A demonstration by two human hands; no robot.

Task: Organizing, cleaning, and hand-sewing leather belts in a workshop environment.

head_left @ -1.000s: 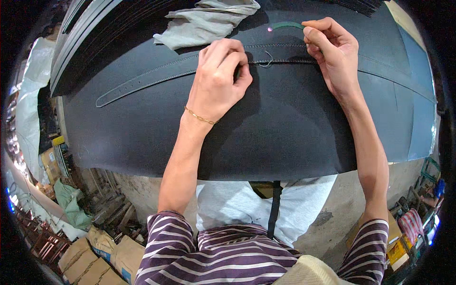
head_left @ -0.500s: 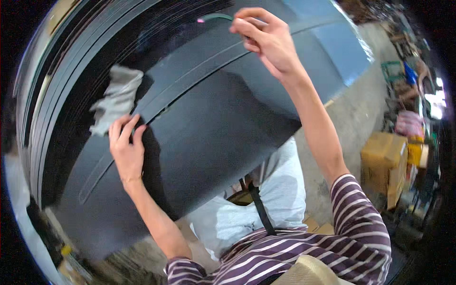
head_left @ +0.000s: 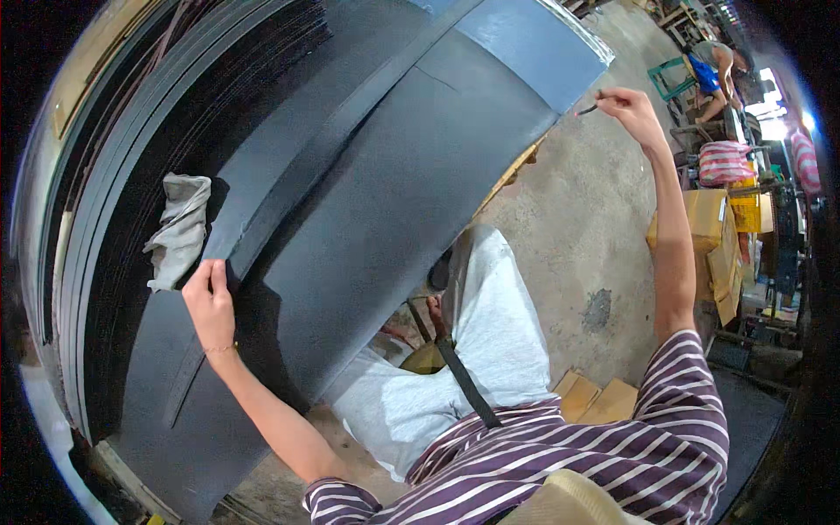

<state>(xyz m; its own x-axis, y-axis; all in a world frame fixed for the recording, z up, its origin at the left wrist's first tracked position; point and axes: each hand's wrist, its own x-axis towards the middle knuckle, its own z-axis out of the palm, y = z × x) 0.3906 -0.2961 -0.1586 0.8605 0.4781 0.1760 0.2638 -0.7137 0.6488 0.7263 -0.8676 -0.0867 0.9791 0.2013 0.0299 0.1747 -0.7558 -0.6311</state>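
Strap: one; left hand, right hand: two.

A dark shadow lies beside the left hand; glare flares right.

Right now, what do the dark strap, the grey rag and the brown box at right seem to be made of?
The dark strap: leather or imitation leather, I cannot tell which; smooth, with a dull sheen. The grey rag: probably matte fabric, from its soft folds. The brown box: likely matte cardboard, from its tan panels.

Strap partly beyond top edge
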